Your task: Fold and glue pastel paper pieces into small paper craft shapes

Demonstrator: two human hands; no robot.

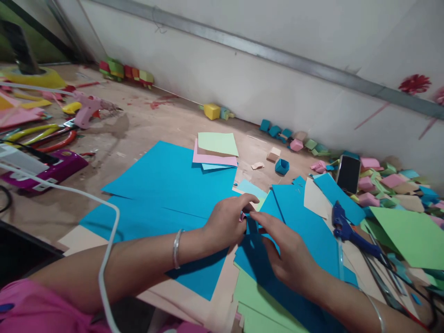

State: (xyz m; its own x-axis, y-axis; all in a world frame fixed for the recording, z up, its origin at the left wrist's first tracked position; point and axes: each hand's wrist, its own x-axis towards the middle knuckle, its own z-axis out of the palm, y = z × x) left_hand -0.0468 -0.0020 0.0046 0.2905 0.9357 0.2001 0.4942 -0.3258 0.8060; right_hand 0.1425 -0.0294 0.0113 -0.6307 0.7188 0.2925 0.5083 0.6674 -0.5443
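My left hand and my right hand meet over a small folded piece of blue paper, fingers pinched on it. A tiny pink bit shows between the fingertips. Both hands hover above large blue paper sheets spread on the wooden table. A silver bangle sits on each wrist. Green sheets lie under the blue ones near my right forearm.
A blue glue gun lies right of my hands. A phone leans at the wall among several folded paper boxes. A pink, green and blue paper stack lies ahead. Pink glue gun, scissors and a white cable are at left.
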